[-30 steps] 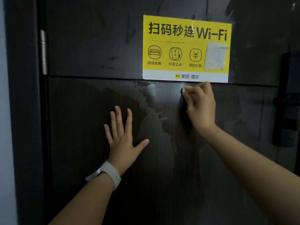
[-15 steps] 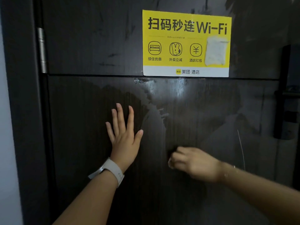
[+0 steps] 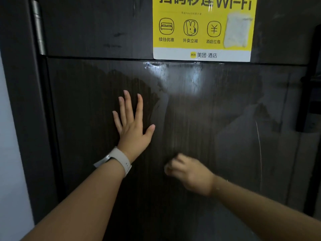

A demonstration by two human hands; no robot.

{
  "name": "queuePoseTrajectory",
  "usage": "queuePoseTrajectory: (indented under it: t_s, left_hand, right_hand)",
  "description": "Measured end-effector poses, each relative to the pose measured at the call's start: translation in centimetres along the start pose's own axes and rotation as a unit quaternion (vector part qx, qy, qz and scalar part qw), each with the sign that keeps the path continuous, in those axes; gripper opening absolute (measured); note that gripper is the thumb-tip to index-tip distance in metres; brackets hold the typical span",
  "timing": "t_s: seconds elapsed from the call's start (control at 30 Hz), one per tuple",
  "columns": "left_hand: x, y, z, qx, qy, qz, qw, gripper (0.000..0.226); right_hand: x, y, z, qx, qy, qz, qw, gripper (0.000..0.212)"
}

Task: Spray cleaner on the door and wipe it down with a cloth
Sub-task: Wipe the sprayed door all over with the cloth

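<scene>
- The right hand now sits low on the door, below and right of the left hand; a second ago it was up under the yellow Wi-Fi sticker, so a downward stroke through the wet patch has just run; I judge the wiping well under way, with the dull film right of that lane not yet reached
- The left hand has barely shifted; fingers straight and spread, palm flat on the panel, bracing, gripping nothing
- The right hand is motion-blurred, fingers curled into a fist; the cloth is presumably bunched inside, but none of it shows, so what it grasps I cannot tell
- No spray bottle is in view; the handle at the right edge is dark and cut off; the sticker's top is cropped
</scene>
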State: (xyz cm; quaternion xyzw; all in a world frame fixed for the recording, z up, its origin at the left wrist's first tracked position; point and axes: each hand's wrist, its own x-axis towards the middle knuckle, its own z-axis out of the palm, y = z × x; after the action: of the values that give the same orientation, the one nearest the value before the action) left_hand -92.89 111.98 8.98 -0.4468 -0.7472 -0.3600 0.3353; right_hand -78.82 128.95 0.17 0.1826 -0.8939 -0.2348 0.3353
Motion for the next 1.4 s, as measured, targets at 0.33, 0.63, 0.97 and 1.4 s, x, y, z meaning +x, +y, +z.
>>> queuePoseTrajectory:
  t_s: [0.33, 0.63, 0.97, 1.4]
  left_hand:
    - [0.0, 0.1, -0.5, 0.036, -0.029, 0.006, 0.999, 0.12]
    - [-0.1, 0.0, -0.4, 0.049, -0.022, 0.017, 0.998, 0.117]
    - [-1.5, 3.9, 0.5, 0.19, -0.072, 0.203, 0.958, 0.112]
    - [-1.4, 3.9, 3.9, 0.213, -0.091, 0.142, 0.962, 0.131]
  right_hand:
    - [2.7, 3.8, -4.9, -0.02, 0.081, 0.079, 0.993, 0.021]
    - [-5.2, -1.2, 1.8, 0.033, 0.107, 0.136, 0.984, 0.026]
    - [0.1, 4.6, -7.1, -0.069, 0.155, 0.218, 0.961, 0.017]
    - [2.2, 5.2, -7.3, -0.113, 0.141, 0.259, 0.949, 0.031]
